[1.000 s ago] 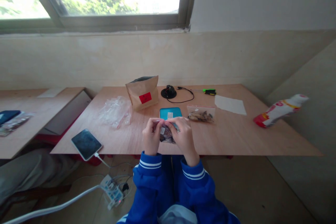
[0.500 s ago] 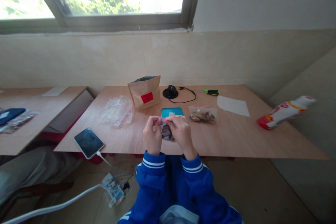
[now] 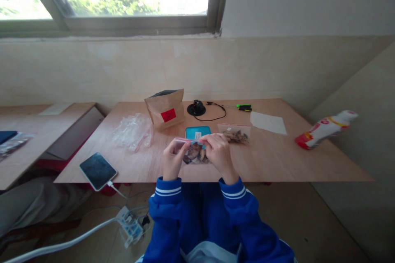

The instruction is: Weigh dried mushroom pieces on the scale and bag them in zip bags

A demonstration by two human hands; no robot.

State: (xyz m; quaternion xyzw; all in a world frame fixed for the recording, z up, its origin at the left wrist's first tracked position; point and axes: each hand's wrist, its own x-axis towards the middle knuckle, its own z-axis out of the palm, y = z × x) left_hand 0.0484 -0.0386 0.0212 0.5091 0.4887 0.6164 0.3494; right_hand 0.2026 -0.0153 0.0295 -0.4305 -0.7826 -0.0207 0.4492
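Note:
Between my hands hangs a clear zip bag (image 3: 195, 154) with brown dried pieces inside, its red-edged top strip at finger height. My left hand (image 3: 173, 158) pinches the strip's left part between thumb and fingers. My right hand (image 3: 218, 154) pinches the same strip further right. Just behind the bag lies a flat blue box (image 3: 199, 132) with a white label, partly covered by it. Another zip bag of dried brown pieces (image 3: 236, 134) lies on the table beyond my right hand.
A brown paper pouch (image 3: 165, 111) stands open behind crumpled clear bags (image 3: 132, 131). Behind are a black round-based device (image 3: 196, 108) with a cable and a screwdriver (image 3: 244, 107). White paper (image 3: 268, 123) and a bottle (image 3: 325, 129) lie right. A charging phone (image 3: 98, 170) overhangs the front-left edge.
My hands have moved apart along the bag's top strip, so more of the strip and the contents shows. The whole view has shifted slightly.

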